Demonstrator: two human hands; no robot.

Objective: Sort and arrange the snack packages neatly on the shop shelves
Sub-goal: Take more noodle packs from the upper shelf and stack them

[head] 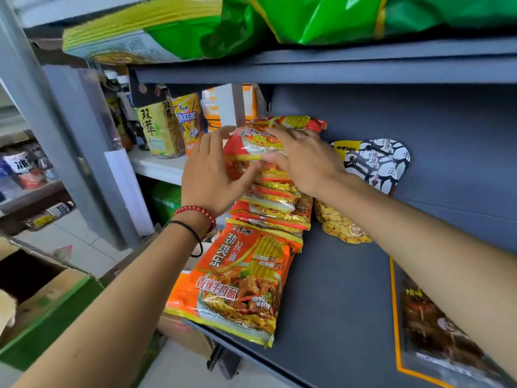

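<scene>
Both hands are up at the far end of a row of packs. The left hand (212, 175) is flat, with straight fingers that press on the left side of the top noodle pack (251, 144). The right hand (305, 161) lies over the same pack and holds it between fingers and thumb. All this sits on a big dark grey shelf (349, 275), and fat green bags (307, 18) lie on the shelf above. The row of noodle packs (268, 208) runs from the front edge of the shelf toward the back, each pack lying partly on the next. A dark pack (428, 331) with an orange edge lies flat, well off to the right. A black and white pack (383, 161) leans at the back, and a bag of yellow snacks (341, 228) lies just beside the row. A red bead bracelet (195, 212) is on the left wrist. I think the step is setting this pack straight at the back of the row. Next, it needs a gentle push from both sides so its edges line up with the others.
</scene>
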